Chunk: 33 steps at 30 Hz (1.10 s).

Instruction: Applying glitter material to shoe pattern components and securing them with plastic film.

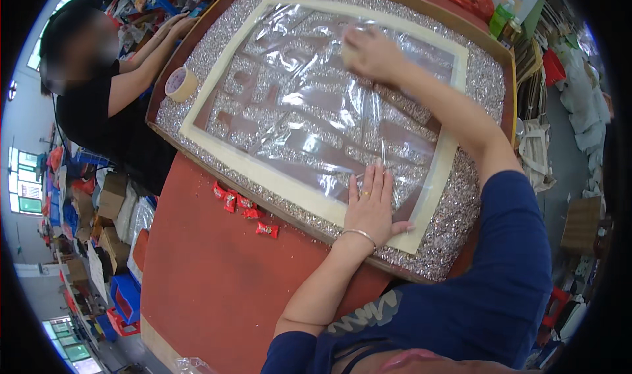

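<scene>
The left hand lies flat, fingers spread, pinning the clear film at the near edge of the glitter panel. The right hand is stretched to the far edge, pressing the film down; its fingers seem bent around something pale, though I cannot tell what. This looks like smoothing; next calls for working out the wrinkles. A tape roll sits at the panel's left, red candies lie on the table, and a co-worker's hands rest at the far corner.

Red table: glittery framed panel, candies.
</scene>
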Motion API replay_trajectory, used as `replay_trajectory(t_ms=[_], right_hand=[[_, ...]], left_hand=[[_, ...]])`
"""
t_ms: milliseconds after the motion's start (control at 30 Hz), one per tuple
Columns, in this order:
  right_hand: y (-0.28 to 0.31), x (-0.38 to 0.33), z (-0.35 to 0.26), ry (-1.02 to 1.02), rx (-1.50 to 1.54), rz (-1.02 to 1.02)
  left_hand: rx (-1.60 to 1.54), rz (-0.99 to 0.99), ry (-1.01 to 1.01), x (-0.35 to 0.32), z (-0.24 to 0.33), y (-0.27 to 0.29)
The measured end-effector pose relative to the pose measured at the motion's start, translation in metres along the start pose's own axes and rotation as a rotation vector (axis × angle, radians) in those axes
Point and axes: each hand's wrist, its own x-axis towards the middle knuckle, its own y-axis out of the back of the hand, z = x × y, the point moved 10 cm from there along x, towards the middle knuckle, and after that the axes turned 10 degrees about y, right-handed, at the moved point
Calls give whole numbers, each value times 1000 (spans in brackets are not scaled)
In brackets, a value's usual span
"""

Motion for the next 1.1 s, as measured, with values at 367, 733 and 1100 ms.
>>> replay_trajectory(t_ms=[367,733,1100], right_hand=[[-8,40,11,-231,-49,-14],[13,37,-150,244,18,82],[88,-80,-152,544,320,130]], left_hand=[[-3,3,-42,5,2,2],[-19,-67,12,5,-6,-1],[-6,-67,-6,3,-4,3]])
